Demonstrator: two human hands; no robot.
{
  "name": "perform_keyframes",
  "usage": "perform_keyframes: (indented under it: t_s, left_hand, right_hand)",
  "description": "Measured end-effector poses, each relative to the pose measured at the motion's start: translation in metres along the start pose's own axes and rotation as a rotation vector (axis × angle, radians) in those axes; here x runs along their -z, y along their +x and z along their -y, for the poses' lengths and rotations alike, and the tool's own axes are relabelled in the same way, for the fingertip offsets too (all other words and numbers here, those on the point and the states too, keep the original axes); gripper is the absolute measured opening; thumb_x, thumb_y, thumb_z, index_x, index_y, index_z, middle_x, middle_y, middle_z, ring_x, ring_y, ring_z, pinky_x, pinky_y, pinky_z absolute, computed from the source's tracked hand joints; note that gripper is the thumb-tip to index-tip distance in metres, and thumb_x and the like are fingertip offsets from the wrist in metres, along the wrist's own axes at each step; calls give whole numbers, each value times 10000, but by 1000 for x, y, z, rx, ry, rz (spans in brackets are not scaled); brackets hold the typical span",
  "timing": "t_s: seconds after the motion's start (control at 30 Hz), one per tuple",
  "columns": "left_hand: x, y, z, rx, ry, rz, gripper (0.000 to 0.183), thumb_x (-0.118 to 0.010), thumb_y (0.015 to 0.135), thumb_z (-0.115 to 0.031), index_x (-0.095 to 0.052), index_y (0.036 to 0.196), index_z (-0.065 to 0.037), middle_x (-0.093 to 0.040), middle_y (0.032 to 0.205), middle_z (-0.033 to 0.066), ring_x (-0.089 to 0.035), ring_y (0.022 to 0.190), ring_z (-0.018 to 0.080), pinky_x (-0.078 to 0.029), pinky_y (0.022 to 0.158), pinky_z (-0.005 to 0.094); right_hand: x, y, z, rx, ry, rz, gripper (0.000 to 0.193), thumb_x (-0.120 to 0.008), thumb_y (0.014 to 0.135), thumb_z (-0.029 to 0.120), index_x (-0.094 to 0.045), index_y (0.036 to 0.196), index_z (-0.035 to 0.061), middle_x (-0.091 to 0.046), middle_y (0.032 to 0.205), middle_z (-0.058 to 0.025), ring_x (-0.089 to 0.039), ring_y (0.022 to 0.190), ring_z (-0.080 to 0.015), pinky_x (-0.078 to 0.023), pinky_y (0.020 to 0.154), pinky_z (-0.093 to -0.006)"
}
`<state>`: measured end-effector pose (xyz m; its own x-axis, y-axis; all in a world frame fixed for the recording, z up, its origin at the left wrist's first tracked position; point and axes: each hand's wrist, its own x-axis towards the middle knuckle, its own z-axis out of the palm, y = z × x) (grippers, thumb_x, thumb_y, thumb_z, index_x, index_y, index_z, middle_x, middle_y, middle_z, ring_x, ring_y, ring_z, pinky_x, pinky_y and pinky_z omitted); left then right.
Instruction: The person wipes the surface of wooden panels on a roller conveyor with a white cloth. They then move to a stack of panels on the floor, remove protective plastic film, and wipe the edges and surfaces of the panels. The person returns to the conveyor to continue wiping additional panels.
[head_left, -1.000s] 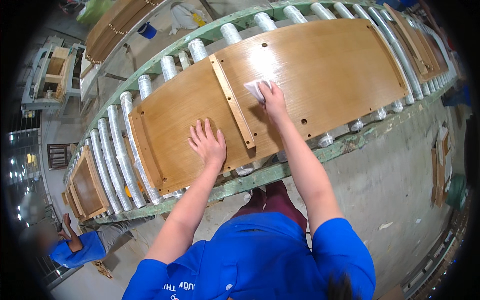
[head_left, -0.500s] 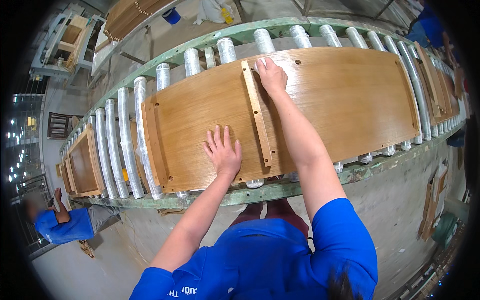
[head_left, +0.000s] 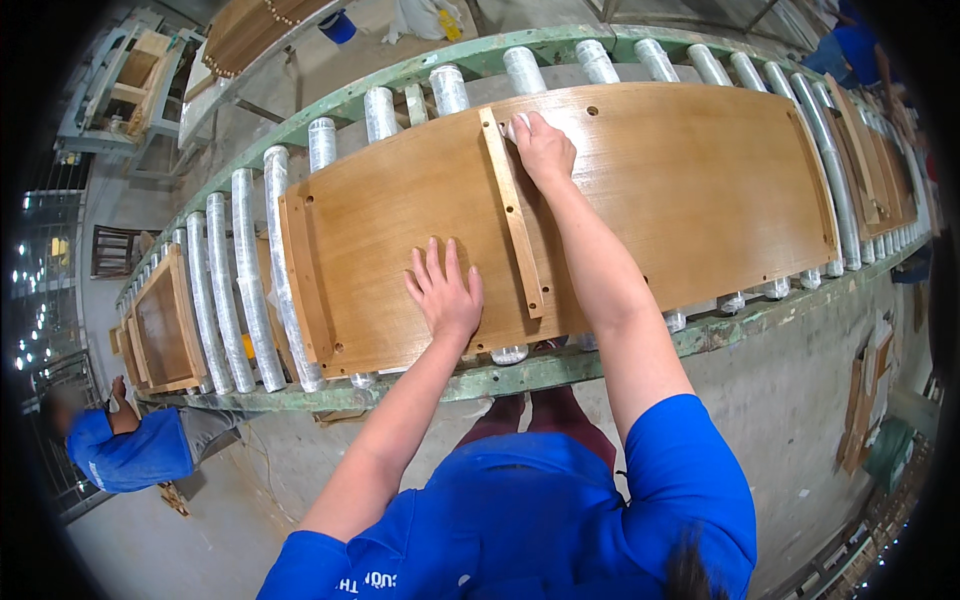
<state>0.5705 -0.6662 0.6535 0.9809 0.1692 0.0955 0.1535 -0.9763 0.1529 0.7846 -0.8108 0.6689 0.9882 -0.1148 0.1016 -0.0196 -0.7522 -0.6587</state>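
A long brown wooden panel (head_left: 700, 190) lies across the rollers in front of me. A pale wooden strip (head_left: 512, 215) crosses its middle, and another strip (head_left: 304, 280) runs along its left end. My left hand (head_left: 447, 297) rests flat on the panel, left of the middle strip, fingers spread. My right hand (head_left: 545, 150) is closed on a small white cloth-like wad (head_left: 518, 126), pressed to the panel near its far edge, just right of the middle strip's far end. Most of the wad is hidden under the fingers.
Plastic-wrapped rollers (head_left: 248, 280) sit in a green conveyor frame (head_left: 450, 390). Framed wooden panels stand on it at the left (head_left: 165, 325) and right (head_left: 868, 160). A person in blue (head_left: 135, 445) is at the far left, another (head_left: 850, 50) at the upper right. A blue bucket (head_left: 338, 28) stands beyond.
The panel and conveyor sit slightly higher in the picture. My right hand, still holding the white wad, is slightly nearer to me on the panel. My left hand stays flat on it.
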Motion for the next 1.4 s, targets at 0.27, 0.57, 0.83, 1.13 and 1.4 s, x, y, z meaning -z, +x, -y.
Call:
perform_keyframes:
  t_s: [0.27,0.57,0.83,1.13,1.4]
  left_hand:
    - [-2,-1,0,1,26,-35,520,-470,879,-358,-397,1342,-133,-307,1416,127,-202,1333,357,-145,1059,564]
    - [-4,-3,1,10,37,-56,526,-452,885,-380,-391,1349,-141,-302,1423,115,-191,1341,343,-145,1066,565]
    - [-4,-4,2,5,32,-54,524,-443,891,-385,-388,1354,-145,-294,1430,115,-186,1345,342,-135,1072,560]
    - [-5,-5,1,4,3,-66,522,-440,893,-387,-391,1350,-142,-296,1429,116,-186,1344,344,-123,1074,555]
    - [-7,-7,1,14,-12,-64,523,-437,892,-390,-394,1351,-143,-301,1432,114,-187,1347,344,-114,1077,557]
  right_hand:
    - [18,-53,-13,17,-4,40,370,-440,892,441,-596,850,109,-635,759,-202,-606,746,-410,-457,683,-496]
    - [40,-132,-31,31,46,28,330,-481,881,419,-592,814,116,-625,692,-171,-605,669,-396,-458,608,-486]
    - [62,-201,-51,24,86,36,272,-527,875,376,-589,806,120,-611,664,-160,-603,639,-370,-450,561,-462]
    - [72,-221,-51,40,67,-28,265,-546,874,353,-584,779,108,-585,613,-160,-588,589,-370,-436,520,-454]
    - [80,-243,-54,22,70,-26,258,-554,868,351,-585,779,111,-590,624,-145,-589,599,-360,-436,524,-446]
